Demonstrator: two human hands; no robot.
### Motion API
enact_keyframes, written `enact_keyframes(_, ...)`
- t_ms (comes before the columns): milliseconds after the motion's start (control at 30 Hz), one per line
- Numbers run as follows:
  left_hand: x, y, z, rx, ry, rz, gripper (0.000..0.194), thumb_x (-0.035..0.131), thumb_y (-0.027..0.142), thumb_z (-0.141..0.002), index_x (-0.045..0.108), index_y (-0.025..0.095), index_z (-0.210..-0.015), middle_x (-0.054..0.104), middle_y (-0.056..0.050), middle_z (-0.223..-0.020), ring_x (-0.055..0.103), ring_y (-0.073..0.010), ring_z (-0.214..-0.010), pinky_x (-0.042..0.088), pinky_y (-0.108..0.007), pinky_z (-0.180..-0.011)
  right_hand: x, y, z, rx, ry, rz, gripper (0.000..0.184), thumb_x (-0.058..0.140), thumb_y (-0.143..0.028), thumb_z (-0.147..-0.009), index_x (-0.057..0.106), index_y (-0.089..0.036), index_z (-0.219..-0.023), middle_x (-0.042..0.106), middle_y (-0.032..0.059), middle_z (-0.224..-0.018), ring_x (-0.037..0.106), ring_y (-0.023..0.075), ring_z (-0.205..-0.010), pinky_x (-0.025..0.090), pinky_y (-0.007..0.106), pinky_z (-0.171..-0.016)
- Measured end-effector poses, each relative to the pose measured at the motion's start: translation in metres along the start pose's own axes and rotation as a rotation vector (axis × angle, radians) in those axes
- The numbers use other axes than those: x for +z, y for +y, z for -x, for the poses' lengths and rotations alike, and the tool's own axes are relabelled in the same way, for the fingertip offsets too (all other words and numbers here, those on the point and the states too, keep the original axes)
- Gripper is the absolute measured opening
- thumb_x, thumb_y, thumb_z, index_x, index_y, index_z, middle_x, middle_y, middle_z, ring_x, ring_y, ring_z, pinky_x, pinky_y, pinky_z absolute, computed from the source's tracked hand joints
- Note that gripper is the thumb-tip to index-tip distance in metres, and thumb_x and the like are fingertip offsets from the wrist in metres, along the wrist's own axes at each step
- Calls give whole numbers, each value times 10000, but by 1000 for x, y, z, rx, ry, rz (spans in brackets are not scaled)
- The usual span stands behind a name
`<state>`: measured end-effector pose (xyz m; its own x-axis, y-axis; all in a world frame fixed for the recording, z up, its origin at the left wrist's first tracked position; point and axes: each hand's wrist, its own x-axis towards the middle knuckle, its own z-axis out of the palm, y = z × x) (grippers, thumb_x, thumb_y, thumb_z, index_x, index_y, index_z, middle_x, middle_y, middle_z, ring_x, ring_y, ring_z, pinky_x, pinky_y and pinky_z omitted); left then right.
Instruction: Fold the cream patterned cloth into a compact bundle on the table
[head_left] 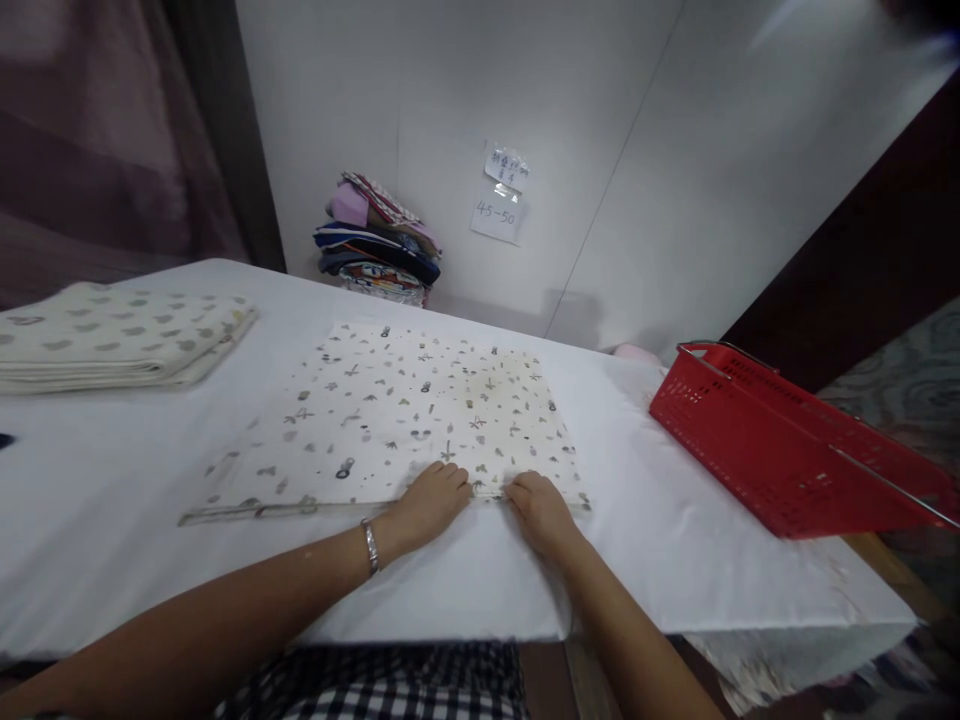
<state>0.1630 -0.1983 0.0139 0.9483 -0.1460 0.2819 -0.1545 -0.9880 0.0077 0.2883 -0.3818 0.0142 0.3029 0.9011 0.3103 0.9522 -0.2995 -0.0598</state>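
A white cloth (405, 410) with a small grey and green print lies folded in a flat rectangle in front of me. Its layered near edge runs from side to side. My left hand (433, 503), with a bracelet on the wrist, has its fingers curled over that edge near the middle. Just to its right, my right hand (541, 510) is also closed on the edge, thumb and fingers together. A short stretch of the edge shows between the two hands. The undersides of the fingers are hidden.
A thick folded cloth (112, 335) with a leaf-like print lies at the left. Several folded fabrics (379, 245) are stacked by the wall. A red basket (787, 440) stands at the right. Two paper notes (495, 215) hang on the wall. White fabric (637, 560) covers the table.
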Motion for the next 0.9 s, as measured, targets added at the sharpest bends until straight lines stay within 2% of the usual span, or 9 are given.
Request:
enact_keyframes(133, 0, 1, -1, 25, 11, -38, 259, 365, 58, -891, 563, 139, -745, 549, -51, -780, 473, -173, -754, 328, -327, -685, -3, -6, 1, 9, -54, 52, 150, 474, -168, -883, 618, -193, -848, 582, 43, -840, 481, 178, -793, 329, 299, -681)
enact_keyframes(300, -3, 3, 1, 15, 36, -9, 231, 386, 93, -889, 557, 146, -744, 558, -55, -788, 487, -181, -758, 339, -335, -688, 1, -16, 0, 33, 5, 142, 75, 527, -146, -854, 591, -184, -847, 573, 49, -828, 459, 196, -800, 290, 325, -692)
enact_keyframes(500, -4, 3, 0, -164, 22, 174, 151, 473, 140, -854, 582, 158, -752, 588, -40, -792, 522, -165, -753, 375, -309, -699, 9, -17, -2, 6, 46, 191, 98, 519, -85, -810, 567, -171, -803, 555, 55, -802, 431, 204, -766, 280, 344, -685)
enact_keyframes(567, -5, 2, 0, -174, 7, 206, 140, 482, 135, -836, 586, 161, -747, 595, -37, -796, 527, -163, -753, 380, -301, -693, 12, -16, -2, -8, 87, 203, 126, 503, -59, -794, 557, -171, -776, 544, 54, -780, 418, 203, -743, 281, 347, -681)
enact_keyframes(767, -15, -10, -15, -35, -43, 277, 240, 434, 266, -900, 600, 175, -753, 603, -31, -794, 546, -152, -773, 400, -277, -692, 23, -10, 2, -25, 128, 184, 158, 477, -58, -783, 530, -199, -734, 532, 45, -757, 423, 204, -708, 305, 352, -657)
enact_keyframes(833, -14, -15, -28, 19, -26, 312, 245, 394, 273, -923, 622, 197, -877, 634, -35, -908, 562, -157, -877, 414, -283, -759, 28, -9, 3, -14, 128, 158, 152, 484, -74, -789, 534, -215, -760, 546, 45, -775, 445, 212, -719, 321, 359, -651)
enact_keyframes(900, -7, -22, -40, 98, -31, 320, 267, 391, 307, -930, 594, 227, -1083, 621, -46, -1120, 530, -183, -1073, 392, -326, -898, 32, -8, 4, -9, 140, 145, 156, 490, -87, -795, 546, -233, -800, 559, 40, -781, 468, 216, -720, 339, 366, -641)
